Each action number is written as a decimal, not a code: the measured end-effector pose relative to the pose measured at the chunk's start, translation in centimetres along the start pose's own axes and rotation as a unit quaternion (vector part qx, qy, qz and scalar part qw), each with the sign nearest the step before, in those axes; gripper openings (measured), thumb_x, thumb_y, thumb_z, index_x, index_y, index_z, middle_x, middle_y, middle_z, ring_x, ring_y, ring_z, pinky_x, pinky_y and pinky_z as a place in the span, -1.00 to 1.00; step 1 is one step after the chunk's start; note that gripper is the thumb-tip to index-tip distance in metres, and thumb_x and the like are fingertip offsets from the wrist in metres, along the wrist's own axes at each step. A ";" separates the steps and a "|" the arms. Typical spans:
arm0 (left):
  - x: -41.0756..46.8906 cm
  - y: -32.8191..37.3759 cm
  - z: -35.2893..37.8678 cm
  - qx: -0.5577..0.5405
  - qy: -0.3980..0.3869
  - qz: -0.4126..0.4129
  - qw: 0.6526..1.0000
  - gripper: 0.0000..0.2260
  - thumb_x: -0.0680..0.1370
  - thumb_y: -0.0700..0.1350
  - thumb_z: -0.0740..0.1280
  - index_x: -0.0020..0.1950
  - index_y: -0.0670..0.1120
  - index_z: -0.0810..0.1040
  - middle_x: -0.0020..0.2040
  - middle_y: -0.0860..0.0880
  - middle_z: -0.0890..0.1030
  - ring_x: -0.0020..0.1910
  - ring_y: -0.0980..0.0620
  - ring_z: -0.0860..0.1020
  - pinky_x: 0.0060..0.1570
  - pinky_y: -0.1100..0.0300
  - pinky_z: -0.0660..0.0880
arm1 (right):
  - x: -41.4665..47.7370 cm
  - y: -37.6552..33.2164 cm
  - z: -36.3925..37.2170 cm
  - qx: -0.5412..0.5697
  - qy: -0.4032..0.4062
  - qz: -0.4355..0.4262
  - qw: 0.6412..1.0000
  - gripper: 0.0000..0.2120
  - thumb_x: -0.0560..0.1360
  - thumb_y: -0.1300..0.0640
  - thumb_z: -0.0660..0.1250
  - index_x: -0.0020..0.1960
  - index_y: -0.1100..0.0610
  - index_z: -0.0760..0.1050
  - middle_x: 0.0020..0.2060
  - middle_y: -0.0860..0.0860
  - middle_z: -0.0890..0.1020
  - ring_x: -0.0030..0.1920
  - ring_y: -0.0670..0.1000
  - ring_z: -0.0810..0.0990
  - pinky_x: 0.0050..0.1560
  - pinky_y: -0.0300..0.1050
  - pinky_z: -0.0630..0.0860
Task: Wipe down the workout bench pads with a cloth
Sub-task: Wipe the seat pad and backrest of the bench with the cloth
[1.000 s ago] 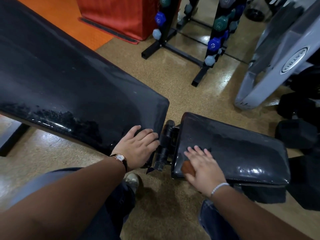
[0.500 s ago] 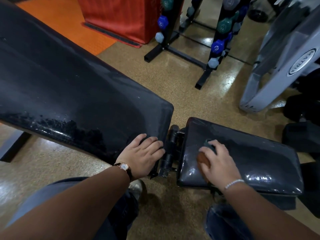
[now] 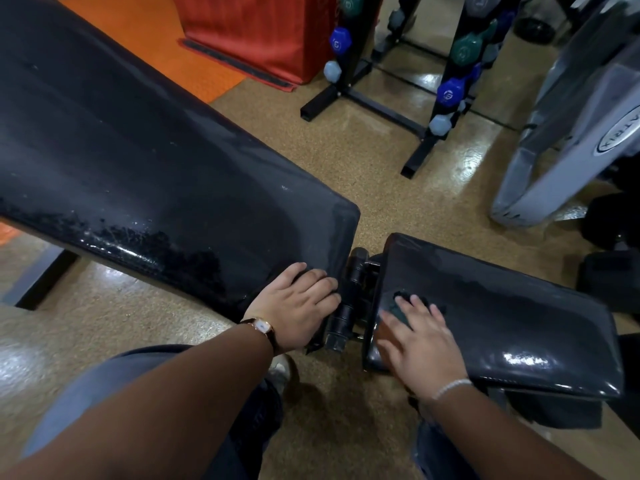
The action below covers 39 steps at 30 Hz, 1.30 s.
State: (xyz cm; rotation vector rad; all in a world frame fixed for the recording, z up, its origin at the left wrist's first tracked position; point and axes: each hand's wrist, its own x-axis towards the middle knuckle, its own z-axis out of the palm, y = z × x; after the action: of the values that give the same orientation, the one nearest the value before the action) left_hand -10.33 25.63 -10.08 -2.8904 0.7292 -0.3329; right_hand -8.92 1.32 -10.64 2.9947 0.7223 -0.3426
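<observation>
A long black back pad (image 3: 145, 174) slants across the left of the view, scuffed and shiny along its near edge. My left hand (image 3: 299, 306), a watch on its wrist, rests flat on that pad's lower corner beside the black hinge (image 3: 349, 299). The shorter black seat pad (image 3: 502, 313) lies to the right, glossy and wet-looking. My right hand (image 3: 420, 337) presses a dark cloth (image 3: 403, 301) flat on the seat pad's near left end, fingers spread and straight. Most of the cloth is hidden under the hand.
A black dumbbell rack (image 3: 429, 109) with blue and green dumbbells stands on the speckled tan floor behind the bench. A grey machine frame (image 3: 561, 140) rises at the right, black dumbbells (image 3: 609, 278) below it. A red box (image 3: 256, 32) and an orange mat (image 3: 162, 46) lie at the back.
My right hand has slid over the seat pad's left end with the cloth, fingers now spread flatter. The left hand has stayed on the back pad's corner.
</observation>
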 end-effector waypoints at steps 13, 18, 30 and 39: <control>0.0 0.1 -0.2 -0.002 -0.013 -0.006 1.000 -0.70 0.44 -0.07 0.14 0.06 0.02 0.60 0.12 0.03 0.58 0.16 -0.04 0.50 0.29 0.01 0.20 | 2.3 -7.2 0.5 -0.202 -0.155 -0.145 0.956 -0.62 0.58 0.13 0.03 0.37 0.14 0.33 0.35 0.23 0.30 0.41 0.30 0.11 0.34 0.43 -0.23; -0.1 0.0 -0.1 -0.009 -0.003 -0.004 1.000 -0.71 0.46 -0.08 0.13 0.05 0.02 0.59 0.12 0.03 0.58 0.16 -0.04 0.51 0.29 0.01 0.20 | 1.2 -6.1 1.9 -0.292 -0.155 -0.337 0.882 -0.68 0.49 0.15 0.28 0.24 0.12 0.47 0.19 0.12 0.51 0.20 0.20 0.39 0.35 0.44 -0.14; -0.1 -0.1 -0.1 -0.011 0.007 0.001 1.000 -0.72 0.45 -0.06 0.15 0.03 0.01 0.59 0.11 0.03 0.58 0.15 -0.05 0.51 0.30 0.02 0.19 | -0.7 0.8 0.4 -0.051 -0.059 -0.210 0.975 -0.55 0.31 -0.27 0.29 0.18 -0.23 0.43 0.30 0.04 0.48 0.31 0.07 0.45 0.40 0.14 0.15; -0.1 0.1 -0.2 -0.008 0.006 -0.003 1.000 -0.74 0.45 -0.06 0.17 0.02 0.02 0.60 0.10 0.04 0.59 0.15 -0.03 0.49 0.29 0.02 0.21 | 0.5 0.9 -0.6 0.047 -0.046 -0.188 0.980 -0.44 0.41 -0.46 -0.05 0.21 -0.24 0.45 0.41 -0.14 0.29 0.45 -0.07 0.18 0.46 0.00 -0.18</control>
State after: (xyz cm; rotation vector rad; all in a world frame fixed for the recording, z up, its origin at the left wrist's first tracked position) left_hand -10.55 25.59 -9.95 -2.9082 0.7298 -0.3461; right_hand -7.92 0.82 -10.19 2.8873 1.2988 -0.5382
